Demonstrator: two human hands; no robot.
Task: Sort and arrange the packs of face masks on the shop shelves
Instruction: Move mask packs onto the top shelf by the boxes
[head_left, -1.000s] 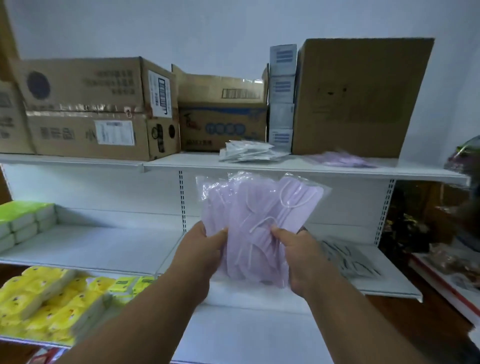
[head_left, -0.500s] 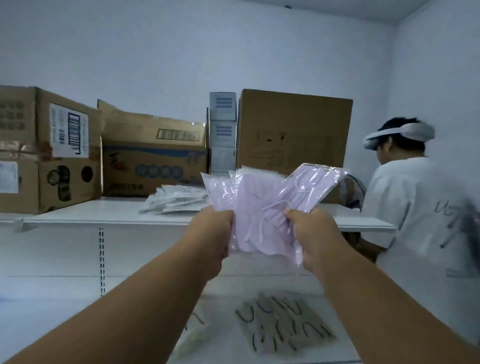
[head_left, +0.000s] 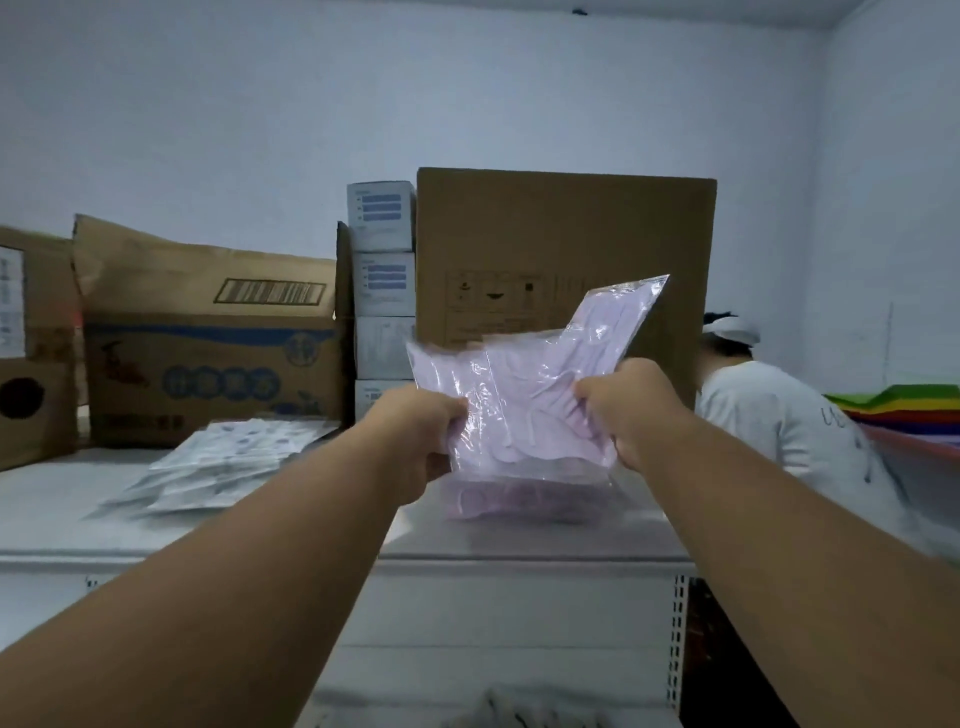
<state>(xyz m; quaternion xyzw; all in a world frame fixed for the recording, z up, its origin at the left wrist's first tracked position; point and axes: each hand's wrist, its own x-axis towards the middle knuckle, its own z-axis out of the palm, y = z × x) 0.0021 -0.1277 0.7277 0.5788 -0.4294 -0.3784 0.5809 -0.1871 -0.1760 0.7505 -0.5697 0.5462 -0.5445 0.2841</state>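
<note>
Above the top shelf (head_left: 270, 540), the left hand (head_left: 421, 447) and right hand (head_left: 631, 410) pinched purple mask packs (head_left: 524, 400) over a purple pile (head_left: 524, 501), beside a white pile (head_left: 218, 467); sorting looked partly done.

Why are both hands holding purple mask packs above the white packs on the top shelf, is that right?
Not quite. In the head view, both hands, left and right, hold the purple mask packs above more purple packs on the top shelf; the white packs lie further left.

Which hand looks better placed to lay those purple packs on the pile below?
Probably the left hand: it grips the purple packs low, nearer the purple pile. The right hand pinches higher up.
</note>
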